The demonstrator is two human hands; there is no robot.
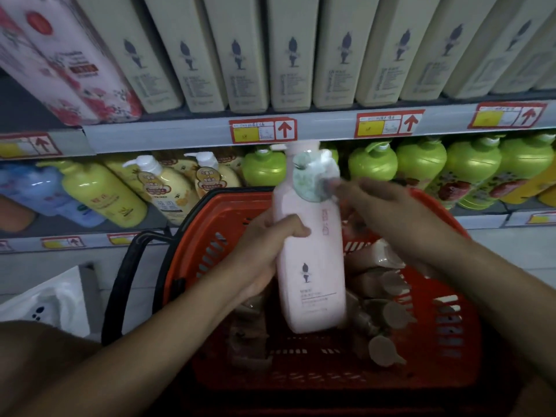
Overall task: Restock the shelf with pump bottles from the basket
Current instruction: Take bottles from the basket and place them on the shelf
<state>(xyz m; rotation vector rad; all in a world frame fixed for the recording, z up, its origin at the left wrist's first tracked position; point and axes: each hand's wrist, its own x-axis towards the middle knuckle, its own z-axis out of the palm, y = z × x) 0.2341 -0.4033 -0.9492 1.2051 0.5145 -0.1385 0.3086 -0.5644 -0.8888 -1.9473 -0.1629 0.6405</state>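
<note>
One pink pump bottle [311, 260] lifted clear of the basket [186, 263], held upright above its middle, pump head level with the shelf edge [192, 139]. Gripped round the waist by the left hand [267, 251], fingers and thumb curled about the body. Touched near the neck by the right hand [379, 212], at the round greenish tag [313, 182] hung over the pump; too blurred to tell whether pinching the tag or merely brushing it with loosely bent fingers.

Not yet shelved, then: out of the basket but nowhere near a resting place. Judged early to midway in the job.

Several more bottles [382, 284] left lying on their sides in the red basket, mostly along its right half, tags pointing right. Plenty of trips remaining, by that count.

Beyond the basket, lower shelf stocked with green pump bottles [421, 161] to the right and yellow pump bottles [102, 194] to the left. Above the price rail, a row of cream boxes [294, 55] bearing the same dark emblem as the pink bottle, flanked left by a pink floral box [60, 64]. No obvious open slot for the pink bottle visible from this angle; destination unclear. White plastic bag [48, 302] on the floor at lower left.
</note>
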